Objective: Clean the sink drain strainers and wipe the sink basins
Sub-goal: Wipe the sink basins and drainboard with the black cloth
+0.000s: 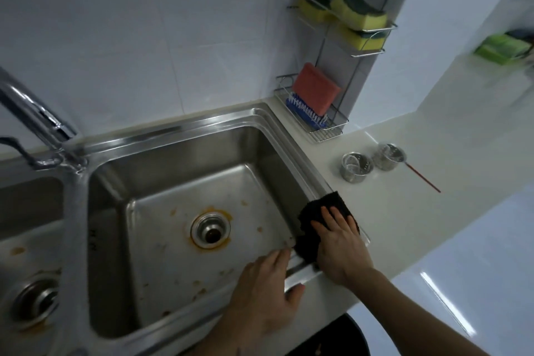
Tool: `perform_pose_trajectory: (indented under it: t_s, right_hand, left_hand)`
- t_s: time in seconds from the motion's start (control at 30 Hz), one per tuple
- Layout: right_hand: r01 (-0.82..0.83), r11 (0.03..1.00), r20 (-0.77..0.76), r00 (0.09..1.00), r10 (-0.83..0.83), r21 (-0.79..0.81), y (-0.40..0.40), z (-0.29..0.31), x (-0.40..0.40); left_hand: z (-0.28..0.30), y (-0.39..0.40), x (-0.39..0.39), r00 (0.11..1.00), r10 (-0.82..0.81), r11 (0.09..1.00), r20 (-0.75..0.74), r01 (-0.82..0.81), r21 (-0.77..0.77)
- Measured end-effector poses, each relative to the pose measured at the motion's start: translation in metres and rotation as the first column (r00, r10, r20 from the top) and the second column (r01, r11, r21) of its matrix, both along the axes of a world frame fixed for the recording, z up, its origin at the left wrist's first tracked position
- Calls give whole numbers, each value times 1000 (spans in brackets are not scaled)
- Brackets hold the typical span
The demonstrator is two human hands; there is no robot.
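Closest to me, the person's left hand (265,292) rests flat on the front right corner of the steel sink, fingers straight and loosely spread over the rim with the thumb on the ledge, holding nothing. Just beside it the right hand (341,246) presses down with straight fingers on a dark cloth (323,220), which lies draped over the right rim where the sink meets the pale countertop (404,211); the fingers lie flat on top of the cloth, not curled round it. Below them is the right basin (179,283), its floor speckled with brown spots and an orange-brown ring around the open drain (211,230), which has no strainer in it. To the left, partly cut off, is the left basin (29,243), stained too, with its own drain (31,302) near the frame's edge. Farther along the counter, well apart from the hands, two small perforated metal strainers (357,167) stand upright side by side, a thin red stick (423,179) lying just beyond them. The chrome faucet (37,115) rises at the back between the basins. In the far corner a wire rack (335,124) holds a red sponge (316,89) over a blue brush (306,113), with yellow-and-green sponges (358,16) on its upper shelves against the white tile.
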State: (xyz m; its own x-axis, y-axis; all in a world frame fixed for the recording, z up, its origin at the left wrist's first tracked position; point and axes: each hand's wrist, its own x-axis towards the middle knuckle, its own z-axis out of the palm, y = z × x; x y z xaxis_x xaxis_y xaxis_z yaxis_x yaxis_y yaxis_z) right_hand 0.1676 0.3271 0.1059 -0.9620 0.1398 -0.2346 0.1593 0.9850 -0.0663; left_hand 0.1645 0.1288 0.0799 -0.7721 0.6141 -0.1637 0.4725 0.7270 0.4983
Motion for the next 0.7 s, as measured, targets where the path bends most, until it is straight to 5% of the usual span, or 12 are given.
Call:
perform_pose_trajectory:
  t_s: [0.13,0.33,0.5,0.7]
  right_hand:
    - [-10,995,12,1000,12,-99,2,3,21]
    - [12,1000,-38,999,-12,0,4,6,20]
    - [55,992,-53,997,-61,-112,-15,-1,49]
    - [57,998,0,998,-57,-37,-8,9,17]
  left_hand:
    - [2,-2,2,999,20,1000,-48,-19,24]
    - [7,0,3,996,42,999,-78,-40,33]
    - [12,-1,5,997,63,996,-49,-60,64]
    - [16,-7,2,998,45,989,37,-50,139]
